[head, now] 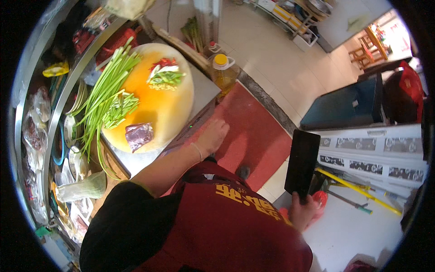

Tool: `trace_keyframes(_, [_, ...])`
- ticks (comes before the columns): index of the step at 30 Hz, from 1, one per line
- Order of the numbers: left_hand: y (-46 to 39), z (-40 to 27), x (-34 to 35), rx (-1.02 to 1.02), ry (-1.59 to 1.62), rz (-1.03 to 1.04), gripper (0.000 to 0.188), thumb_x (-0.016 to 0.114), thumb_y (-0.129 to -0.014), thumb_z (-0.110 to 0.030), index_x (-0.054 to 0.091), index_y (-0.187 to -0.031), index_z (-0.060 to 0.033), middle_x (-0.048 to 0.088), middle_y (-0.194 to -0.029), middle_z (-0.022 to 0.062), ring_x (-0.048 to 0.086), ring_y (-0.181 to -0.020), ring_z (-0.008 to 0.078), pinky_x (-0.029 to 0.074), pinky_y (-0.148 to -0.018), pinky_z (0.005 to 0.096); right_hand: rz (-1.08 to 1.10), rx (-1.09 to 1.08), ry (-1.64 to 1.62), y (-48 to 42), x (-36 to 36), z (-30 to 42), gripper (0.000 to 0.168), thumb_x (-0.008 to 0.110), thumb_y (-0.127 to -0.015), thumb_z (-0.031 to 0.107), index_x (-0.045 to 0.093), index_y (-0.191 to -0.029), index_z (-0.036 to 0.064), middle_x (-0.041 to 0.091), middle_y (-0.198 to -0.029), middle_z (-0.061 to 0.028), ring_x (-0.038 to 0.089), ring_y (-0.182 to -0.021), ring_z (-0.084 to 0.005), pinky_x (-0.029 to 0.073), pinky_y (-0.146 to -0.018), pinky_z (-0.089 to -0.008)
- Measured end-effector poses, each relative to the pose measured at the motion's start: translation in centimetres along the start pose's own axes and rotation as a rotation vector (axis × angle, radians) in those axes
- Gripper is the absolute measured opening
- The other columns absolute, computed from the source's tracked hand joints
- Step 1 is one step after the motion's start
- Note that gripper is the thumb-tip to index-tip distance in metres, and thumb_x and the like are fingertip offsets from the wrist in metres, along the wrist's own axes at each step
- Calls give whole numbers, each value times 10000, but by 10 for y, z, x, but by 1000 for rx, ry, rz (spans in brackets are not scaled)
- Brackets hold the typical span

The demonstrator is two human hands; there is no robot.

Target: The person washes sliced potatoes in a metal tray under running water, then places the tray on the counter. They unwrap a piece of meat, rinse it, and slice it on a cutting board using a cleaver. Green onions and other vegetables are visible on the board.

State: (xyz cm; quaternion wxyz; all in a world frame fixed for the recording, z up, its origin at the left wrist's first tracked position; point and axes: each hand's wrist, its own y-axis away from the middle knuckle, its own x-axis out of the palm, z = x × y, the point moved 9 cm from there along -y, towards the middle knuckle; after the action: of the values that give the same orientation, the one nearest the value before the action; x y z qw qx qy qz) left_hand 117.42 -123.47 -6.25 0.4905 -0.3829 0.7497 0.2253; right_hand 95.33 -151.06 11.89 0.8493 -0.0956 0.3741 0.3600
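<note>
My right hand (302, 209) grips the handle of a cleaver (301, 159), its broad dark blade pointing away from me at my right side. My left hand (214, 135) hangs over a red mat, apart from the board; its fingers look curled and partly hidden. A round cutting board (173, 114) lies on the counter at left. Near its closest edge sits a dark red block of meat (139, 136), glossy on top. Long green stalks (108, 76) hang over the board's left side, beside short cut pieces (121, 107). Chopped red chili (164, 63), sliced green pieces (166, 78) and minced garlic (163, 87) lie at the far side.
A yellow-capped oil jug (224, 71) stands beyond the counter's corner. Stacked dishes (70, 131) and plastic bags (35, 136) crowd the left shelf. White drawers (370, 146), a dark blue case (343, 102) and a yellow pole (360, 192) are on the right. The red mat (255, 136) covers the floor ahead.
</note>
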Motion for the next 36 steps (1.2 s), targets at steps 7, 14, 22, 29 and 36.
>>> trace_keyframes(7, [-19,-130,-40,-301,931,-42,104,653,-798,34,631,-877,-29,636,-872,17,616,-839,90,507,-726,233,107,159,205,15,-46,-137,344,759,-811,292,655,-856,-33,659,-738,-235,684,-711,-346,503,-621,-400])
trace_keyframes(14, [-78,-424,-164,587,1278,-463,294,734,-717,145,560,-830,-62,570,-811,5,542,-743,71,464,-645,220,139,410,177,65,-122,-247,434,696,-841,415,625,-837,-13,652,-763,-275,656,-791,-450,515,-672,-504])
trace_keyframes(22, [-21,-624,67,631,1387,967,635,578,-957,-196,268,-1495,-61,431,-1454,212,461,-1315,338,356,-1103,424,152,489,116,74,-151,-294,479,672,-865,457,622,-886,-19,655,-785,-284,651,-820,-464,506,-686,-512])
trace_keyframes(29, [-35,-461,-10,-182,2249,911,802,280,-984,-612,304,-1466,28,407,-1478,225,434,-1358,346,429,-1082,409,292,239,228,36,-111,-274,429,697,-854,410,630,-890,-12,657,-763,-265,659,-796,-455,513,-649,-486])
trace_keyframes(36, [71,-235,-70,-297,2152,-133,383,556,-981,-288,544,-1229,3,638,-1156,151,612,-1101,279,525,-945,374,462,-191,315,-18,-43,-156,336,730,-831,285,638,-864,-36,658,-758,-261,678,-774,-418,508,-658,-446])
